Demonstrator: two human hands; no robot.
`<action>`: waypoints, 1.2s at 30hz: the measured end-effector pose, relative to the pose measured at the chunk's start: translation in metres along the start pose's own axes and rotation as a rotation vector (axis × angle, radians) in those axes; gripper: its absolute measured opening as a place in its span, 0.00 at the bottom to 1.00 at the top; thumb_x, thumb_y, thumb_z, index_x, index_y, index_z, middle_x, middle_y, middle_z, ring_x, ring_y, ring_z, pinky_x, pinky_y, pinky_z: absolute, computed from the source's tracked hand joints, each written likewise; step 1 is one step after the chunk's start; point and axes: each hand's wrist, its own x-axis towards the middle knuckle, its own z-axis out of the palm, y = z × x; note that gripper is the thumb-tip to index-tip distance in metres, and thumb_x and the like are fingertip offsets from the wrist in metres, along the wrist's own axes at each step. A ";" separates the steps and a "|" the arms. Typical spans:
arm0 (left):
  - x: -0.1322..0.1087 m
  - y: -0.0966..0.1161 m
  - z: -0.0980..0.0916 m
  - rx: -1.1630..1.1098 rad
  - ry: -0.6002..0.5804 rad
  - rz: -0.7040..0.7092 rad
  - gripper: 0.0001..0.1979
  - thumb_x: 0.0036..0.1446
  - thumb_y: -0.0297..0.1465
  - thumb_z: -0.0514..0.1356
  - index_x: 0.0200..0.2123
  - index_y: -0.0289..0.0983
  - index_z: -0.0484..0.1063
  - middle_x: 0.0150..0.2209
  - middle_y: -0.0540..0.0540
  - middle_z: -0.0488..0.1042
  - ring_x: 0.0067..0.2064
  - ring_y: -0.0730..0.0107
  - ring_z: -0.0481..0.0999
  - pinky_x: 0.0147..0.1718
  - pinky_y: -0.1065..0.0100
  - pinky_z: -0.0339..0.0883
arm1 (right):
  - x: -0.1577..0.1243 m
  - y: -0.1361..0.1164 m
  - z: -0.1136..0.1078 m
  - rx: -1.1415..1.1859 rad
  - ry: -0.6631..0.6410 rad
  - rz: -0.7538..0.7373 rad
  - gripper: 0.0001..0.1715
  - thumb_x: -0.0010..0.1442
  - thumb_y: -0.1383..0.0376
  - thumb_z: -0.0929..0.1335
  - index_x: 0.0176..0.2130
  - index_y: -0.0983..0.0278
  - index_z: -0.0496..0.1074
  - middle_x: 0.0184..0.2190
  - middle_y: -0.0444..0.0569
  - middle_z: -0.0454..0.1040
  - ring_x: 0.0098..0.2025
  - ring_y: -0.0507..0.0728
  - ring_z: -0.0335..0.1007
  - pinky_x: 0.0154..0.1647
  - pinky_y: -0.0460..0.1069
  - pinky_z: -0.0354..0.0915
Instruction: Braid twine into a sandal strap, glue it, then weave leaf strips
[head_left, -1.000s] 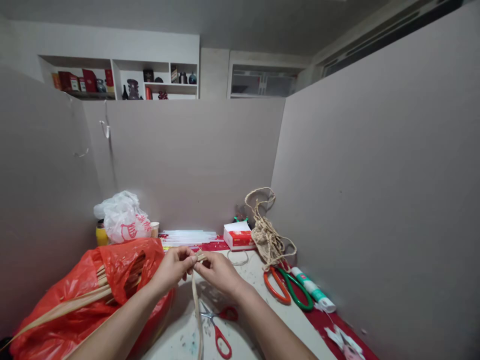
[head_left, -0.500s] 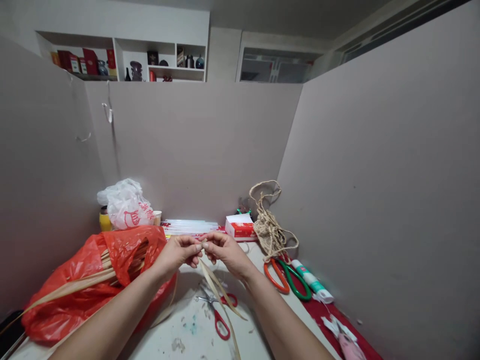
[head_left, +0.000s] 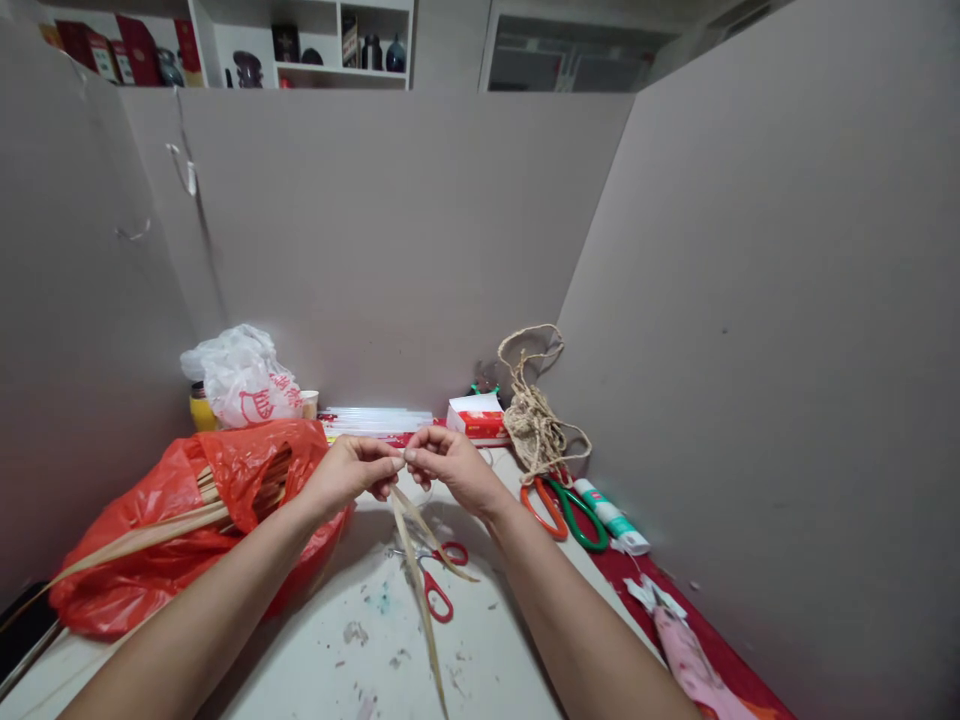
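My left hand [head_left: 361,468] and my right hand [head_left: 446,465] meet fingertip to fingertip above the table. Both are closed in a pinch on the top end of pale, flat straw-like strips [head_left: 415,565]. The pinched end is mostly hidden by my fingers. From it the strips hang down in two tails, the longer one reaching the bottom of the view. Beneath them on the table lie scissors with red handles [head_left: 437,598], partly covered by the strips.
Left stands a red plastic bag [head_left: 127,510] holding many strips [head_left: 262,490]; behind it, a white plastic bag [head_left: 247,375]. Right are coiled rope [head_left: 534,430], an orange handle loop [head_left: 551,528], a green handle loop [head_left: 587,528] and a white-green roll [head_left: 611,515]. Grey panels [head_left: 375,250] enclose the table.
The camera view has tipped downward, so everything sits higher in the picture. My hands keep their pinch on the strips, and the hanging tails have swung slightly.
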 end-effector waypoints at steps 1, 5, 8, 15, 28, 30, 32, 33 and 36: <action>-0.001 0.001 0.001 0.039 0.007 0.016 0.12 0.43 0.36 0.68 0.25 0.32 0.77 0.19 0.50 0.71 0.18 0.77 0.67 0.20 0.73 0.63 | 0.000 -0.001 0.000 -0.009 0.003 0.002 0.13 0.49 0.60 0.73 0.27 0.65 0.68 0.19 0.40 0.70 0.19 0.47 0.64 0.20 0.43 0.61; -0.003 0.003 0.004 0.276 -0.001 0.104 0.08 0.49 0.33 0.63 0.27 0.33 0.79 0.17 0.52 0.67 0.19 0.78 0.65 0.20 0.74 0.60 | -0.001 -0.004 0.000 -0.066 0.002 0.002 0.11 0.49 0.62 0.72 0.27 0.65 0.68 0.17 0.39 0.69 0.19 0.48 0.63 0.19 0.43 0.60; -0.005 0.002 0.007 0.391 -0.019 0.152 0.09 0.51 0.31 0.60 0.25 0.34 0.79 0.16 0.53 0.65 0.19 0.78 0.63 0.20 0.75 0.58 | -0.002 -0.007 0.002 -0.136 -0.008 0.003 0.10 0.48 0.62 0.72 0.26 0.65 0.69 0.17 0.40 0.68 0.19 0.48 0.63 0.20 0.43 0.60; -0.002 0.012 -0.005 0.138 0.069 0.054 0.10 0.46 0.35 0.63 0.21 0.33 0.73 0.16 0.52 0.67 0.16 0.79 0.63 0.17 0.74 0.59 | -0.001 -0.017 -0.007 -0.395 0.045 0.047 0.13 0.52 0.56 0.67 0.33 0.63 0.67 0.24 0.42 0.70 0.23 0.50 0.66 0.22 0.45 0.62; 0.003 0.017 -0.043 0.022 0.005 -0.078 0.08 0.42 0.32 0.66 0.21 0.33 0.74 0.16 0.51 0.71 0.15 0.81 0.63 0.16 0.76 0.58 | -0.006 0.032 -0.049 -1.064 -0.053 0.468 0.10 0.41 0.70 0.71 0.14 0.65 0.67 0.11 0.44 0.66 0.17 0.52 0.62 0.22 0.47 0.55; 0.003 0.016 -0.041 0.014 -0.005 -0.080 0.08 0.41 0.33 0.67 0.22 0.33 0.74 0.17 0.51 0.71 0.15 0.81 0.63 0.17 0.76 0.59 | -0.006 0.037 -0.050 -1.026 -0.074 0.468 0.07 0.40 0.73 0.69 0.16 0.65 0.67 0.11 0.42 0.66 0.16 0.51 0.62 0.21 0.46 0.55; 0.003 0.016 -0.040 0.004 -0.014 -0.086 0.10 0.40 0.34 0.68 0.22 0.33 0.74 0.17 0.51 0.71 0.15 0.81 0.64 0.17 0.76 0.59 | -0.005 0.036 -0.052 -0.962 -0.077 0.454 0.08 0.41 0.73 0.68 0.17 0.65 0.66 0.11 0.41 0.65 0.16 0.50 0.60 0.20 0.45 0.54; 0.003 0.016 -0.040 -0.001 -0.020 -0.087 0.10 0.39 0.34 0.68 0.22 0.33 0.73 0.16 0.51 0.71 0.15 0.81 0.63 0.16 0.76 0.59 | -0.005 0.033 -0.053 -0.924 -0.069 0.441 0.08 0.42 0.73 0.67 0.17 0.65 0.65 0.11 0.40 0.64 0.15 0.49 0.59 0.19 0.44 0.54; 0.004 0.014 -0.040 -0.008 -0.050 -0.088 0.12 0.40 0.36 0.69 0.22 0.33 0.74 0.16 0.51 0.71 0.15 0.81 0.64 0.16 0.76 0.58 | -0.005 0.017 -0.054 -0.785 -0.031 0.385 0.06 0.47 0.68 0.66 0.21 0.64 0.65 0.14 0.41 0.66 0.16 0.49 0.59 0.17 0.43 0.54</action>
